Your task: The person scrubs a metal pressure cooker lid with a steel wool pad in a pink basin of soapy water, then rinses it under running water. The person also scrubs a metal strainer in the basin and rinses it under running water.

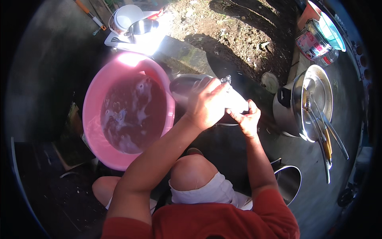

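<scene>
A metal vessel [236, 97], probably a pot, lies tilted in front of me beside the pink basin, with strong glare on its side. My left hand [207, 104] is pressed over it, and a bunched silvery scouring pad [226, 80] pokes out past the fingers. Gripping the vessel's right end is my right hand [248, 118], thumb on the near side. Much of the vessel is hidden by my left hand. To the left, the pink plastic basin [92, 116] contains murky water with streaks of foam.
On the right, a large metal pot [282, 112] carries a strainer [317, 85] and several long-handled utensils [325, 140]. Another metal pot [291, 182] stands by my right elbow. A white bucket [128, 18] and a pan [144, 27] sit beyond the basin. Plastic jars [313, 41] are at upper right.
</scene>
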Demonstrator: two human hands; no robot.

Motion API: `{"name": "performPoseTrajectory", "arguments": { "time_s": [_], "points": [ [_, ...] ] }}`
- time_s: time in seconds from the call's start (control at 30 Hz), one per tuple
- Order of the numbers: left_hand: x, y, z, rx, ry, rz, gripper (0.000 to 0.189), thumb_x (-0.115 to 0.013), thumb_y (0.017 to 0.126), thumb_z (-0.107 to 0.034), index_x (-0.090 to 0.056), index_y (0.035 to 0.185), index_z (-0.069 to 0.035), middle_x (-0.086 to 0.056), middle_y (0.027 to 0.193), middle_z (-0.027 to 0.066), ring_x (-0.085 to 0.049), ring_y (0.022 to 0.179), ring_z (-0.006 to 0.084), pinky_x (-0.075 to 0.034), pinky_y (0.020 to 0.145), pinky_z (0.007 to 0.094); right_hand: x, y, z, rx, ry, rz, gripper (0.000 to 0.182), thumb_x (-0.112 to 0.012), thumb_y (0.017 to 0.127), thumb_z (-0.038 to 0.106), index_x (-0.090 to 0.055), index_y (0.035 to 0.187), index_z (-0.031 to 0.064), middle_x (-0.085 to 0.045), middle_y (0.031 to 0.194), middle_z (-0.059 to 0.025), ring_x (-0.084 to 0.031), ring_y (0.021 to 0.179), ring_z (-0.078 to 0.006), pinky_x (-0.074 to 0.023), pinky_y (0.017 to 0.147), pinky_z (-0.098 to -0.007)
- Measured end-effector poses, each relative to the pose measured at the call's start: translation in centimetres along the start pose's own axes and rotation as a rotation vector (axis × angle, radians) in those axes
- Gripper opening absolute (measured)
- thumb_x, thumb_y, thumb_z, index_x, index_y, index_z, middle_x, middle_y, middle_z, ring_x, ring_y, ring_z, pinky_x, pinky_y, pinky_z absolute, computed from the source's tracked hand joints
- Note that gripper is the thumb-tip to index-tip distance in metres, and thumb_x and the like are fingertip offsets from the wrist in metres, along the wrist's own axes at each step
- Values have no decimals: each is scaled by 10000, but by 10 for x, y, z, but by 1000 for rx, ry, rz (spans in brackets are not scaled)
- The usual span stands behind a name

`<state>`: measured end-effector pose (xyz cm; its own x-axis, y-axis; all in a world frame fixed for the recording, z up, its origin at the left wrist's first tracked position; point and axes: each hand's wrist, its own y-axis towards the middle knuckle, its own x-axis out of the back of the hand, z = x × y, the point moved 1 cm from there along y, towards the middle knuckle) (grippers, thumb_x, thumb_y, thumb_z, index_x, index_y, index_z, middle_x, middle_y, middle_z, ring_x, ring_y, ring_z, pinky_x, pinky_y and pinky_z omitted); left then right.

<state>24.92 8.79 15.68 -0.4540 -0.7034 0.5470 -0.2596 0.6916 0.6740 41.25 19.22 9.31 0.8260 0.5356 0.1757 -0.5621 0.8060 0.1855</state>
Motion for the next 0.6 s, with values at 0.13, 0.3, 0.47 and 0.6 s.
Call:
{"name": "performPoseTrajectory", "arguments": {
  "time_s": [0.13, 0.3, 0.47, 0.6],
  "points": [
    [19, -11, 45, 208, 83, -226, 193, -600, 738, -118, -651, 902, -30, -606, 775, 125, -587, 703, 328, -467, 625, 394, 14, -7, -6, -4, -7, -14, 405, -887, 600, 151, -502, 689, 63, -560, 679, 22, -479, 644, -63, -423, 616, -228],
    [24, -18, 49, 222, 79, -249, 149, -574, 773, -90, -643, 876, -6, -603, 741, 142, -593, 703, 321, -469, 644, 399, 10, -5, 1, 34, -91, -4, 372, -891, 593, 163, -549, 695, 58, -619, 704, 5, -520, 652, -55, -447, 635, -223],
    [15, 9, 1, -72, 26, -76, 326, -641, 676, -225, -642, 934, -26, -567, 794, 91, -548, 710, 266, -449, 667, 375, 5, -5, 0, -24, -19, 1, 373, -888, 599, 176, -550, 694, 53, -607, 701, 14, -507, 661, -51, -440, 632, -222],
    [32, -21, 48, 209, 29, -74, 372, -671, 669, -255, -650, 944, -7, -604, 818, 95, -588, 714, 253, -461, 659, 365, 1, -6, 8, -22, -40, 8, 364, -884, 604, 168, -554, 700, 49, -604, 711, 21, -504, 677, -45, -440, 636, -219]
  ]
}}
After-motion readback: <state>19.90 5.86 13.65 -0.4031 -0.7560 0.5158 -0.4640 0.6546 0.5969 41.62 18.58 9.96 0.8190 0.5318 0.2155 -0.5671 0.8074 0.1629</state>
